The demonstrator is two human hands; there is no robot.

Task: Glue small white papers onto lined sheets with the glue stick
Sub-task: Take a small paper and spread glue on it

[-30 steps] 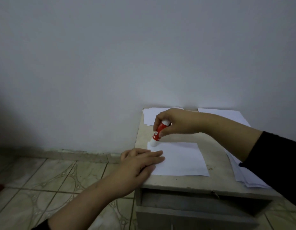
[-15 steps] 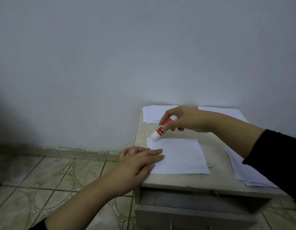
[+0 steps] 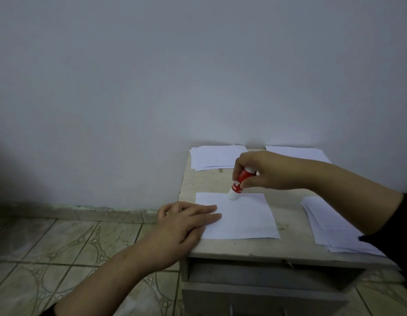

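Red glue stick with white tip stood tilted, tip down touching the far edge of a white sheet lying flat mid-bench. White paper stack at far left corner; another stack at right.

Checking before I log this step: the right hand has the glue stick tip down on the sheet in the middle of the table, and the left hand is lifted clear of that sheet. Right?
Not quite. The head view shows the left hand resting flat on the sheet's left edge, holding it down, not lifted clear. The rest stands: the right hand holds the glue stick tip down on that sheet in the middle of the table.
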